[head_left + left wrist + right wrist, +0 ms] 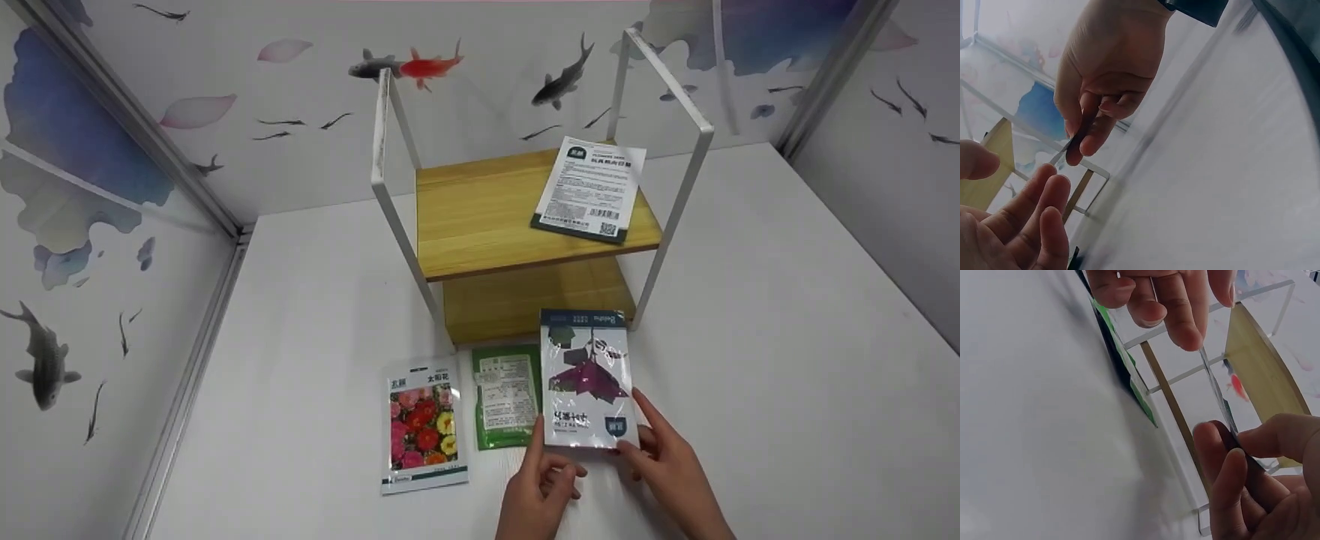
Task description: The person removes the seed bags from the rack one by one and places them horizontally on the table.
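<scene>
My right hand [669, 459] pinches the lower right edge of a white seed packet [589, 420] with a dark blue band and a purple plant picture, its print upside down in the head view. The packet is raised off the table; the right wrist view shows it edge-on, the right thumb and fingers [1233, 467] gripping one side. My left hand [536, 487] touches the opposite edge with an extended index finger, its thumb off the packet. Just left lies a green seed packet [507, 401], partly covered. Farther left is a seed packet with colourful flowers [424, 427].
Behind the packets stands a two-tier wooden shelf [480, 217] with white metal side frames. On its upper board, at the right, lies another white seed packet [589, 191], text side up. Walls with painted fish [49, 360] enclose the white table [315, 337].
</scene>
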Demonstrator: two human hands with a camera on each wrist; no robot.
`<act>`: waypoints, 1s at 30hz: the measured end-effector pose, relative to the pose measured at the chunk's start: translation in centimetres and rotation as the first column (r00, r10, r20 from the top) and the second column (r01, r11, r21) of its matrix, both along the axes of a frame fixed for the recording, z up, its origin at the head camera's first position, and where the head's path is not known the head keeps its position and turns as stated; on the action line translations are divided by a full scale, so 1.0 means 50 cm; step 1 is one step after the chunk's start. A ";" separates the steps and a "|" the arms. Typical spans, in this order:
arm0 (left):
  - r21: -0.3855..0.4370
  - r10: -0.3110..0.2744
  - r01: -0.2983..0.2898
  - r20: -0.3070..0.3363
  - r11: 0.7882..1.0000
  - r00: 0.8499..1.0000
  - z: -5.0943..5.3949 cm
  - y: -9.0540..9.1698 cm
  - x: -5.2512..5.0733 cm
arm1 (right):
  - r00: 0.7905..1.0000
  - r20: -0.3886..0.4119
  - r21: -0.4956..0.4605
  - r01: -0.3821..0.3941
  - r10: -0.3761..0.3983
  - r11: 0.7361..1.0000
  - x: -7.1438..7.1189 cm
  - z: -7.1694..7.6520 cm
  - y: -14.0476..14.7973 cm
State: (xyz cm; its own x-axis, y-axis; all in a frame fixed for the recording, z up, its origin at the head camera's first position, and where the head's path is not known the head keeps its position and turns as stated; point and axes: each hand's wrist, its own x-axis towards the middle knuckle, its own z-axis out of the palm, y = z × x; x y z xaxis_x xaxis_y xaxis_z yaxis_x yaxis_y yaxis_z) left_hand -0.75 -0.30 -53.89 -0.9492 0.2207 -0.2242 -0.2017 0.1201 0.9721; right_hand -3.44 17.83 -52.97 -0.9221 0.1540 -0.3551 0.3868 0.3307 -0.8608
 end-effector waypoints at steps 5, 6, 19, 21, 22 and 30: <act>-0.015 -0.030 0.030 0.043 0.999 0.999 -0.013 0.003 0.001 | 0.999 0.010 0.128 -0.033 0.032 0.991 -0.002 -0.012 0.006; -0.019 -0.031 0.032 0.053 0.999 0.998 -0.015 0.003 0.002 | 0.999 0.007 0.153 -0.045 0.044 0.987 -0.002 -0.015 0.007; -0.004 -0.017 0.018 0.167 1.000 0.986 -0.016 0.004 -0.001 | 0.994 0.084 0.196 -0.092 0.077 0.976 -0.009 -0.040 0.008; -0.013 -0.014 0.016 0.179 1.000 0.984 -0.018 0.004 -0.002 | 0.992 0.096 0.212 -0.104 0.085 0.972 -0.010 -0.042 0.007; -0.018 -0.011 0.015 0.183 1.000 0.983 -0.018 0.005 -0.003 | 0.991 0.101 0.221 -0.113 0.093 0.969 -0.011 -0.043 0.007; -0.088 0.006 0.010 0.177 0.996 0.984 -0.018 0.012 -0.005 | 0.987 0.119 0.278 -0.139 0.109 0.950 -0.018 -0.040 0.008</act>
